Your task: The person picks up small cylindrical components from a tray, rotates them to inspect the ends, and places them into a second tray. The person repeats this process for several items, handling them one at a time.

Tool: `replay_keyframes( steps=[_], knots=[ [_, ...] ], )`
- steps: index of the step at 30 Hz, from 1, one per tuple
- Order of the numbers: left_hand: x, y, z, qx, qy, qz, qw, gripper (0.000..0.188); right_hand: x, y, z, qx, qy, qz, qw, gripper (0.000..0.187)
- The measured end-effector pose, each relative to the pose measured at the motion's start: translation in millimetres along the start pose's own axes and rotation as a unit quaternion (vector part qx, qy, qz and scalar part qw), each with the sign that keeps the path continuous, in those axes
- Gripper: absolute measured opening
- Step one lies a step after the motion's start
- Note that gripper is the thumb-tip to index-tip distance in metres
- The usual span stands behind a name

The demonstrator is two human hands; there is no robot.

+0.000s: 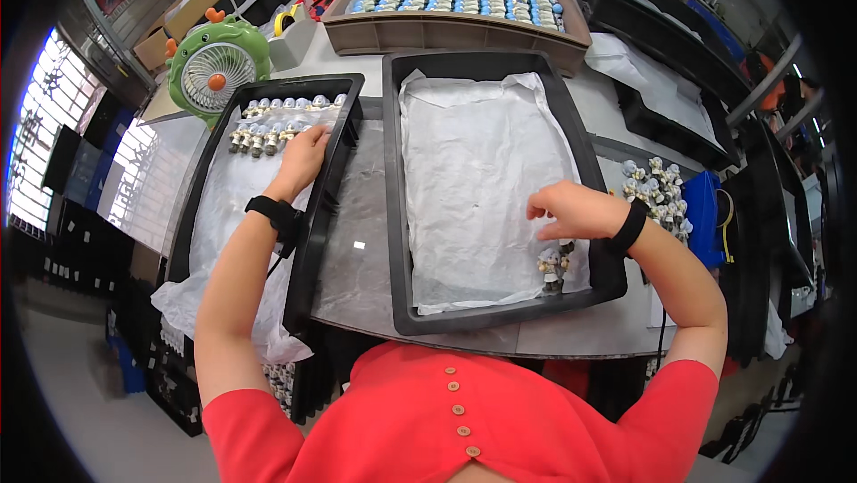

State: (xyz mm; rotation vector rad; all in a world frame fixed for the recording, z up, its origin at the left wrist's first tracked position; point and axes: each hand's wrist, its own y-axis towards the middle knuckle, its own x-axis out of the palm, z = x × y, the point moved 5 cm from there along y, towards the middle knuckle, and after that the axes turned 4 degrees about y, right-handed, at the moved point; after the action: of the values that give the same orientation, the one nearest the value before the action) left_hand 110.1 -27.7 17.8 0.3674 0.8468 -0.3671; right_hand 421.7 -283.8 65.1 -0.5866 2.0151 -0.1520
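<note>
My left hand (pixel 305 154) reaches into the narrow black tray (pixel 307 269) on the left, at the right end of a row of small figurines (pixel 257 137). Its fingers are curled together, and what they hold, if anything, is hidden. A second row of figurines (pixel 295 104) lies just beyond. Over the right side of the wide black tray (pixel 398 251), my right hand (pixel 576 211) hangs with thumb and fingers apart and nothing visible between them. Below it a few small figurines (pixel 551 270) lie together on the white paper lining (pixel 482 179).
A brown crate (pixel 455 37) full of blue and white figurines stands at the back. A green fan (pixel 214 72) is at the far left. Loose figurines (pixel 656 188) lie right of the wide tray, beside a blue bin (pixel 703 220). Black trays (pixel 665 112) stand at the right.
</note>
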Motion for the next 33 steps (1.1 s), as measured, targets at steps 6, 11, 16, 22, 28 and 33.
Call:
replay_keyframes(
  steps=[6,11,16,22,28,33],
  knots=[
    [-11.8,-6.5,17.9,-0.167,-0.158,-0.158,0.96,0.031,38.7,-16.8,3.3,0.044,-0.063,-0.109,0.991,0.047],
    [-55.6,-5.4,84.4,0.09,-0.101,0.109,0.985,0.025,65.3,-15.5,-9.4,0.038,-0.179,-0.079,0.98,0.053],
    [-25.7,-69.3,189.4,0.088,-0.387,-0.094,0.913,0.024,65.2,0.1,3.4,0.046,-0.106,-0.161,0.98,0.047],
    [35.1,-120.9,210.4,0.042,-0.42,-0.236,0.875,0.037,-0.8,17.2,-49.1,-0.075,0.059,0.027,0.995,0.043],
    [47.7,-116.1,197.3,-0.031,-0.538,-0.232,0.81,0.049,-26.8,33.9,-89.6,-0.138,0.191,0.222,0.946,0.04],
    [53.5,-103.5,177.1,-0.026,-0.551,-0.192,0.812,0.046,-21.0,43.0,-83.7,-0.191,0.19,0.263,0.927,0.058]
  ],
)
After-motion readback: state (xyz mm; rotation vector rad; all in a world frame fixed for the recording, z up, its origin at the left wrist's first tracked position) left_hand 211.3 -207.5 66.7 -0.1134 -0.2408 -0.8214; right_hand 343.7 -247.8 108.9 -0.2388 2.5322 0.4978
